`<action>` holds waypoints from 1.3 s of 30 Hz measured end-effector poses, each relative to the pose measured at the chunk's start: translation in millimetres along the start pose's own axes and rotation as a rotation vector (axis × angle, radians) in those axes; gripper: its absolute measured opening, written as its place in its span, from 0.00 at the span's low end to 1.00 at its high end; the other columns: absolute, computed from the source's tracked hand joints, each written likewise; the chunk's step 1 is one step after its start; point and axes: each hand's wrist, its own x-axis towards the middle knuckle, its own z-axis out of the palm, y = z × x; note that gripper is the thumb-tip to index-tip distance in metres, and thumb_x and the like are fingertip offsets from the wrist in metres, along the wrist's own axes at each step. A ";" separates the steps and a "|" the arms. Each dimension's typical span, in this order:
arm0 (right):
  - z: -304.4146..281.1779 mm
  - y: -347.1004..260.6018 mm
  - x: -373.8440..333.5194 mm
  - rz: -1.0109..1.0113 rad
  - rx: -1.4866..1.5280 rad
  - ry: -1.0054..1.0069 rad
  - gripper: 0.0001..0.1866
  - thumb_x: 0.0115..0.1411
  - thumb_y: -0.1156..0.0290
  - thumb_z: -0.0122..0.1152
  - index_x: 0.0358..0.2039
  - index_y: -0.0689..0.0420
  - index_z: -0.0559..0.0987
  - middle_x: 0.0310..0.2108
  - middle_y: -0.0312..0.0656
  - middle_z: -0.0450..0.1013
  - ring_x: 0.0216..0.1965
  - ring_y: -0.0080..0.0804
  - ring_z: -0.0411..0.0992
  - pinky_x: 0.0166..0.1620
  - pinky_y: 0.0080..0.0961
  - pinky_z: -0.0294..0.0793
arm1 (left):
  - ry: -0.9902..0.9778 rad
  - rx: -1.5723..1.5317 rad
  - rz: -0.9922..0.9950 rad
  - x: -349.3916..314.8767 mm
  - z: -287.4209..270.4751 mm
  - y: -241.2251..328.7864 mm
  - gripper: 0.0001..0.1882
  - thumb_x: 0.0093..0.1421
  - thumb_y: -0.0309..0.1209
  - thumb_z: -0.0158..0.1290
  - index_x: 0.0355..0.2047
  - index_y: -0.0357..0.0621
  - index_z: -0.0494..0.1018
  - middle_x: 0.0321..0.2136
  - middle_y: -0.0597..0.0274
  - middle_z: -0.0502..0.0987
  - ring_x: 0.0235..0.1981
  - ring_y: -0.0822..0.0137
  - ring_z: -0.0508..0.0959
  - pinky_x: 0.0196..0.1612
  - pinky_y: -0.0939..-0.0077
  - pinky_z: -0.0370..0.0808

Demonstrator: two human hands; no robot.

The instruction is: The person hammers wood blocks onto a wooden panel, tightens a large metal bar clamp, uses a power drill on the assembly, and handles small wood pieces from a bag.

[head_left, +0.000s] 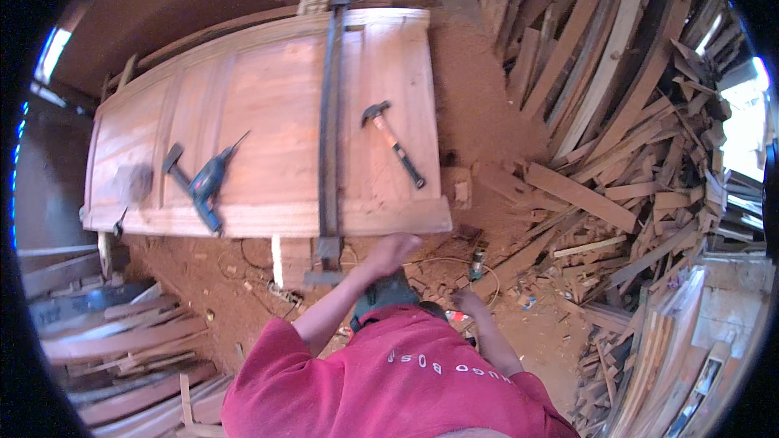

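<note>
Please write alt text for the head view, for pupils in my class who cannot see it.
A panelled wooden piece lies flat with a dark clamp across it and a hammer and blue drill on top. A person in a red shirt is beside it, left hand by its near edge, right hand away from it; scrap wood is heaped at right.

Got pinkish-brown panelled wooden door (276, 97) lying flat toward ten o'clock, with one long edge toward six, crossed widthwise by dark metal bar clamp (329, 122) at eleven.
</note>
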 end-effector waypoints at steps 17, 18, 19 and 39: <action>182.8 -119.4 -97.8 0.256 0.631 0.257 0.16 0.65 0.58 0.49 0.29 0.57 0.74 0.25 0.35 0.69 0.27 0.28 0.66 0.34 0.32 0.68 | -0.193 0.435 -0.330 -296.8 43.9 23.0 0.33 0.67 0.59 0.33 0.51 0.46 0.74 0.46 0.42 0.77 0.50 0.41 0.74 0.52 0.51 0.71; 164.7 -144.5 -85.1 0.241 0.772 0.269 0.15 0.65 0.57 0.48 0.27 0.54 0.74 0.24 0.33 0.68 0.26 0.28 0.66 0.33 0.31 0.67 | -0.085 0.416 -0.317 -309.6 38.6 13.1 0.33 0.67 0.59 0.33 0.52 0.46 0.73 0.46 0.42 0.77 0.50 0.41 0.74 0.53 0.51 0.71; 136.5 -177.3 -74.3 0.222 0.905 0.266 0.15 0.64 0.57 0.47 0.25 0.51 0.74 0.22 0.32 0.68 0.25 0.27 0.65 0.33 0.30 0.65 | -0.091 0.391 -0.348 -323.6 30.9 -11.3 0.34 0.67 0.59 0.33 0.53 0.45 0.72 0.47 0.40 0.76 0.51 0.42 0.74 0.54 0.51 0.70; 47.3 -379.4 158.6 0.900 1.894 0.510 0.29 0.69 0.52 0.38 0.68 0.44 0.53 0.64 0.48 0.58 0.56 0.51 0.67 0.46 0.50 0.79 | 0.664 -0.361 -0.965 -751.7 -66.4 -377.6 0.32 0.69 0.53 0.39 0.49 0.33 0.74 0.39 0.51 0.80 0.34 0.60 0.80 0.39 0.64 0.77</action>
